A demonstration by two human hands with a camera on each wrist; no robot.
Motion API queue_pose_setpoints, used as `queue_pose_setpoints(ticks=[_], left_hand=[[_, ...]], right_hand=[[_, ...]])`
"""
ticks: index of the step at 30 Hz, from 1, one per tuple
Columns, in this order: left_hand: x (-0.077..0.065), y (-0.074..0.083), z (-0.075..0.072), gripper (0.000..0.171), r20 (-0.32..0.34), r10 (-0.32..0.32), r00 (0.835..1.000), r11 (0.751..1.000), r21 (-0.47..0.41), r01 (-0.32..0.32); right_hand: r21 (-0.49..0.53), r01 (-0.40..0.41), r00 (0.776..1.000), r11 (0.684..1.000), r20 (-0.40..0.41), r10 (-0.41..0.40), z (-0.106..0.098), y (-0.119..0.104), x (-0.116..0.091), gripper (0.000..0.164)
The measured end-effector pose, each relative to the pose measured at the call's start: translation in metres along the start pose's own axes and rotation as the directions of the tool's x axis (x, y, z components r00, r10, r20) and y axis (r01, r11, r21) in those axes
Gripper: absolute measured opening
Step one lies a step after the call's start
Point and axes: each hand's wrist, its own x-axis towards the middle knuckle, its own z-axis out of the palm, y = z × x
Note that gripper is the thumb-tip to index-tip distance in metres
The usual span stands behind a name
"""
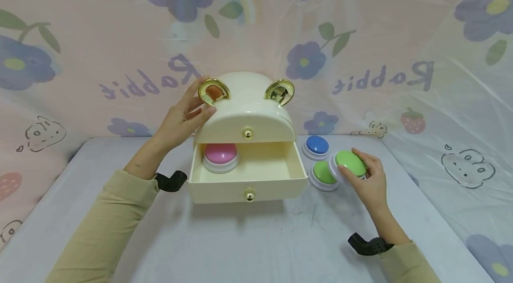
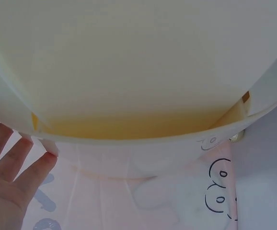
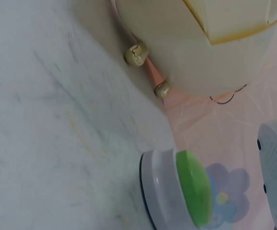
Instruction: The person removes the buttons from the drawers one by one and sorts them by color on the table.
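A cream drawer box (image 1: 244, 118) with gold-rimmed ears stands on the table, its lower drawer (image 1: 276, 162) pulled out. Inside the drawer, at the left, sits a pink push button (image 1: 221, 155) on a white base. My left hand (image 1: 178, 120) rests against the box's upper left side, thumb and fingers either side of the left ear (image 1: 214, 91). A green push button (image 1: 350, 164) is pinched in my right hand (image 1: 372, 185), raised and tilted. Its holed underside (image 3: 276, 167) shows in the right wrist view. Another green push button (image 1: 323, 173) lies just left of it.
On the table right of the box, behind the green button, is a blue push button (image 1: 317, 145). A patterned cloth (image 1: 256, 42) hangs behind the white table (image 1: 240, 247). Each wrist wears a black camera mount (image 1: 171, 181). The open drawer juts forward.
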Motion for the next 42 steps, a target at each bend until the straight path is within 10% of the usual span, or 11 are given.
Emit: queue_pose_setpoints(ticks=[28, 42], left_hand=[[-0.001, -0.003, 0.000, 0.069, -0.016, 0.007, 1.000, 1.000, 0.014, -0.007], [-0.001, -0.002, 0.000, 0.069, -0.006, 0.004, 1.000, 1.000, 0.011, -0.004]], right_hand=[[-0.097, -0.165, 0.981, 0.982, -0.123, 0.152, 0.000, 0.042, 0.026, 0.070], [-0.258, -0.289, 0.953, 0.922, 0.019, 0.304, 0.002, 0.051, 0.033, 0.075]])
